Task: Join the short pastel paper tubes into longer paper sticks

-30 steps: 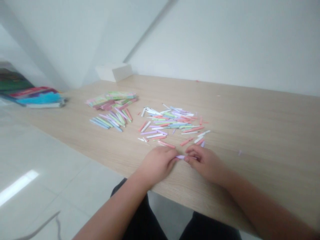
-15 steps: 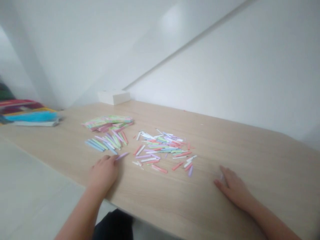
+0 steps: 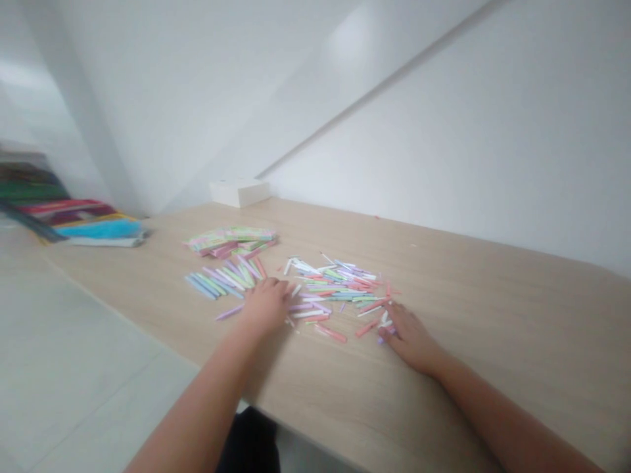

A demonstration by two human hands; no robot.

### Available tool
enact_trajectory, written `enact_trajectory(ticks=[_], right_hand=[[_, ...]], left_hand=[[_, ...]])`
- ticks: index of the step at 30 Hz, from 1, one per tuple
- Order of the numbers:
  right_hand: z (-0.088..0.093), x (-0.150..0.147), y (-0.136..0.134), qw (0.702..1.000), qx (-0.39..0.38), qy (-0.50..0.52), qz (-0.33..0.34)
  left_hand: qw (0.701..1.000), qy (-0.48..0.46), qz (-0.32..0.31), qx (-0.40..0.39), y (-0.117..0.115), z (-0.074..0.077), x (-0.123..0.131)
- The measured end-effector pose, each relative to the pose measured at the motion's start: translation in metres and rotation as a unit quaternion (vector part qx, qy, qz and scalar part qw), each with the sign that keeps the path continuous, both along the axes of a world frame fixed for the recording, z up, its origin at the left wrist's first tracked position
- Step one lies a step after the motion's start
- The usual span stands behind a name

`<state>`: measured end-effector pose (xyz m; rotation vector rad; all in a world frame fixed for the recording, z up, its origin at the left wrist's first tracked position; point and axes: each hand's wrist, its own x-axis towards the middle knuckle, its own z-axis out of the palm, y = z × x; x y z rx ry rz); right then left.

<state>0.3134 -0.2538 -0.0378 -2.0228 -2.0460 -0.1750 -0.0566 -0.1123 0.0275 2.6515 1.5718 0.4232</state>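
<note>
My left hand is at the left edge of a loose pile of thin pastel sticks. Its fingers reach down, blurred, beside a white stick, and I see nothing held. Just left of its wrist, a single purple stick lies on the table. Sticks in blue, green, white and purple form a neater row behind that. At the pile's right edge, my right hand rests with thumb and fingers apart. A few white, red and purple sticks lie between or under its fingertips.
Green and pink printed packs are stacked behind the row. A white box stands at the back by the wall. On the far left lie blue, red and yellow items. The wooden table's front edge runs beside my left arm.
My left hand has let go of the purple stick by the row and moved right to the pile. My right hand has moved left to the pile's right edge. The view has shifted slightly left.
</note>
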Motion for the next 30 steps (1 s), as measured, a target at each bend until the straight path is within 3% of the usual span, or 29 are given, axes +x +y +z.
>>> enact_trajectory(ticks=[7,10,13,15,18,21,24,26,30], right_hand=[[0.004,-0.021,0.041,0.998,-0.04,0.031,0.026],[0.012,-0.021,0.051,0.994,-0.05,0.088,0.028],[0.031,-0.02,0.071,0.989,-0.001,0.15,0.014],[0.051,-0.024,0.099,0.987,0.048,0.149,0.02],[0.081,-0.043,0.164,0.984,0.067,0.154,0.051],[0.094,-0.075,0.244,0.986,-0.016,0.131,0.097],[0.089,-0.111,0.312,0.979,-0.077,0.117,0.149],[0.08,-0.135,0.342,0.972,-0.11,0.104,0.181],[0.059,-0.173,0.356,0.957,-0.148,0.08,0.237]], left_hand=[[0.991,0.035,-0.121,-0.048,0.042,-0.002,0.086],[0.989,0.035,-0.14,-0.041,0.058,-0.006,0.1],[0.989,0.022,-0.145,-0.029,0.064,-0.014,0.104],[0.988,0.002,-0.155,-0.013,0.064,-0.018,0.105],[0.986,-0.03,-0.162,0.02,0.063,-0.02,0.106],[0.987,-0.043,-0.152,0.006,0.062,-0.018,0.108],[0.989,-0.044,-0.139,-0.016,0.062,-0.014,0.108],[0.988,-0.034,-0.142,-0.045,0.061,-0.012,0.11],[0.987,-0.014,-0.129,-0.098,0.056,-0.011,0.116]])
